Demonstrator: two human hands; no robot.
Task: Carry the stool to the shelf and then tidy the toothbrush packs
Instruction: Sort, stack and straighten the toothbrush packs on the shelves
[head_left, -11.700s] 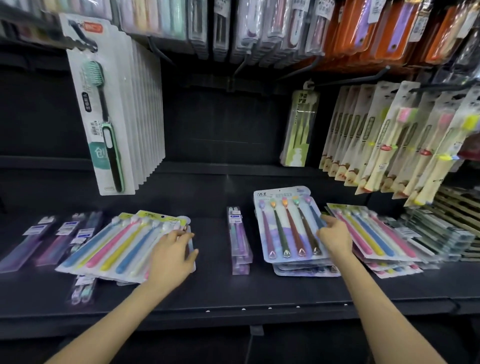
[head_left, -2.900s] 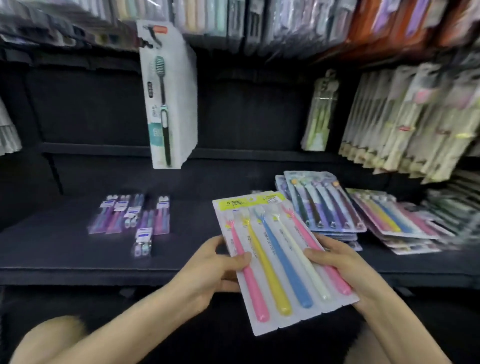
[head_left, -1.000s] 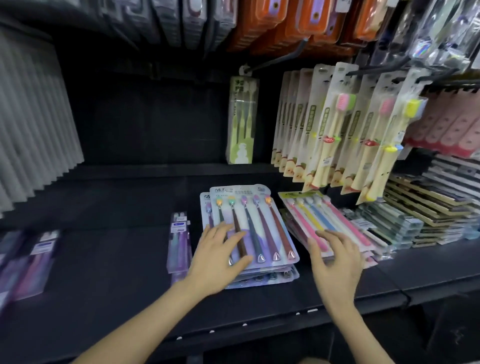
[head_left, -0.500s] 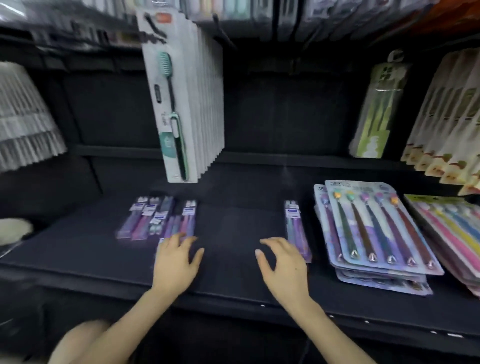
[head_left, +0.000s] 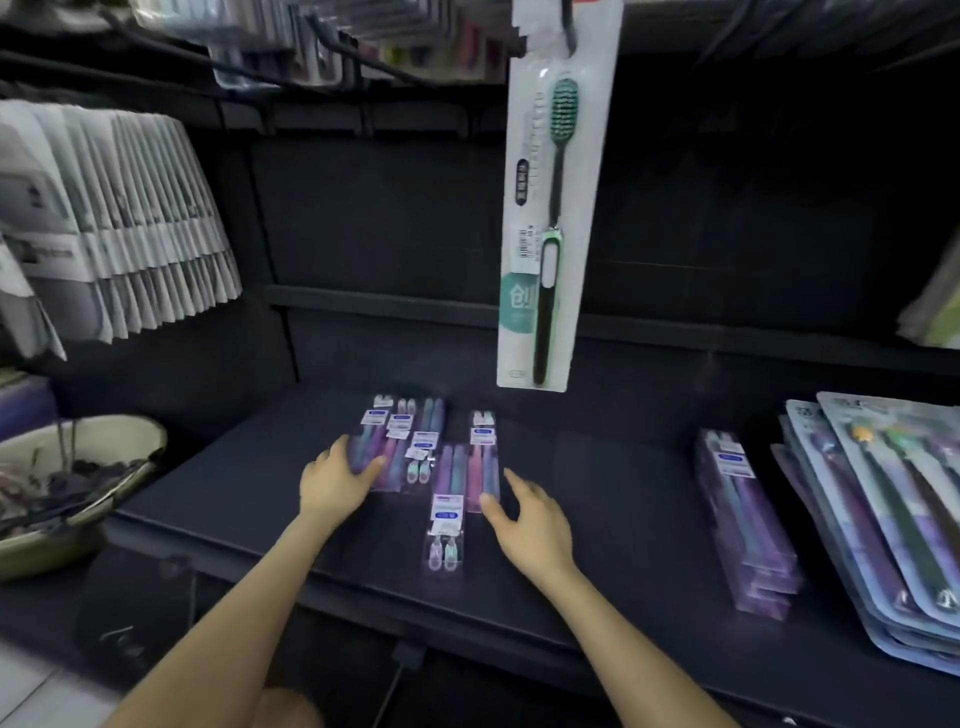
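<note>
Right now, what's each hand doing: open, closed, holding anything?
Left hand: open, fingers resting on the scattered purple packs.
Right hand: open, holding nothing, beside those packs.

A shop: packaged toothbrushes (head_left: 553, 218) on display shelving (head_left: 597, 499).

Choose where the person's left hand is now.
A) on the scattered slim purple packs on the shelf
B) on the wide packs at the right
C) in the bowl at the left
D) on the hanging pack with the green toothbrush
A: the left hand rests its fingers on the scattered slim purple packs.
</note>
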